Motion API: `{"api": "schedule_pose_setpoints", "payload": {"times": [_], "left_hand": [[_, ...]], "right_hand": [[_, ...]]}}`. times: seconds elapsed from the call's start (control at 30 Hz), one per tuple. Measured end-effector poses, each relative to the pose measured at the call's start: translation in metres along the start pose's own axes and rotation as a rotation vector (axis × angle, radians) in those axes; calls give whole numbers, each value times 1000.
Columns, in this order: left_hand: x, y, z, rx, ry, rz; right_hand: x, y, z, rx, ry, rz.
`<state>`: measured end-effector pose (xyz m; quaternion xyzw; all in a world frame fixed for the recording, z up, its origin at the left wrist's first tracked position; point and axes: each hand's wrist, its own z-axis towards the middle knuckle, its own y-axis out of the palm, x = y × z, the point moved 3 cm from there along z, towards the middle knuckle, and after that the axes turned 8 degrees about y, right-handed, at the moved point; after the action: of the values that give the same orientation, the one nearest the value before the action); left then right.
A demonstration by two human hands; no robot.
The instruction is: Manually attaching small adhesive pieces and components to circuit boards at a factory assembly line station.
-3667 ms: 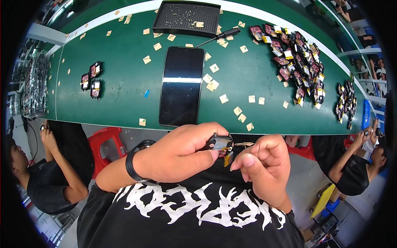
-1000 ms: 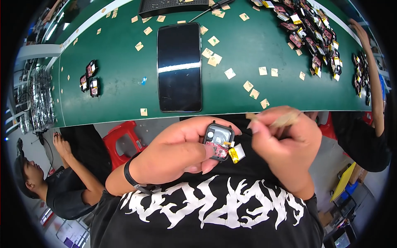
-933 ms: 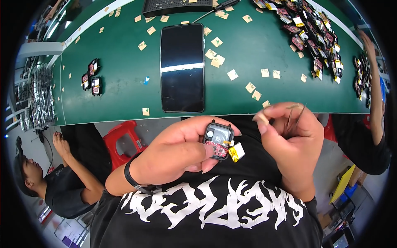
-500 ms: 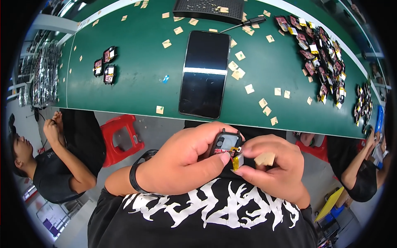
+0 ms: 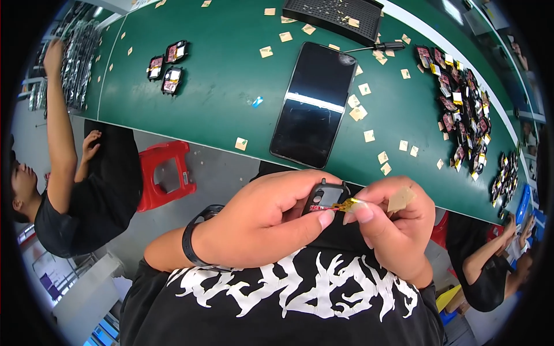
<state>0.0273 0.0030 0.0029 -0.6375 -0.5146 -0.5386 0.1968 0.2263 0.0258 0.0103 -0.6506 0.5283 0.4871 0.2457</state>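
Over my lap, just off the table's near edge, my left hand (image 5: 262, 222) is closed around a small black device case (image 5: 320, 193). A red circuit board strip shows at the case's lower edge, beside my left thumb. My right hand (image 5: 398, 228) pinches a small battery with yellow tape (image 5: 350, 203) between thumb and forefinger, at the case's right side. The battery looks joined to the board by a short yellow strip; its far end is hidden by my fingertips. One beige adhesive square (image 5: 402, 199) rests against the fingers of my right hand.
On the green table (image 5: 213, 86) lie a dark-screened tablet (image 5: 306, 127), a screwdriver (image 5: 392, 46), scattered beige squares and a black tray (image 5: 334, 20). Several cases are piled (image 5: 461, 109) at right; three cases (image 5: 171, 81) sit left. Co-workers sit either side, near a red stool (image 5: 151, 179).
My right hand has shifted right and turned, and the battery now lies flatter beside the case. The view has tilted. The left co-worker's arm has reached up toward the table.
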Motion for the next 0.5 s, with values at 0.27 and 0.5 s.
{"api": "schedule_pose_setpoints", "payload": {"times": [0.27,0.5], "left_hand": [[-6,1,-6,91,324,295],[5,6,-2,4,89,246]], "right_hand": [[0,4,7,-176,-300,-297],[-1,-4,1,-54,-531,-544]]}}
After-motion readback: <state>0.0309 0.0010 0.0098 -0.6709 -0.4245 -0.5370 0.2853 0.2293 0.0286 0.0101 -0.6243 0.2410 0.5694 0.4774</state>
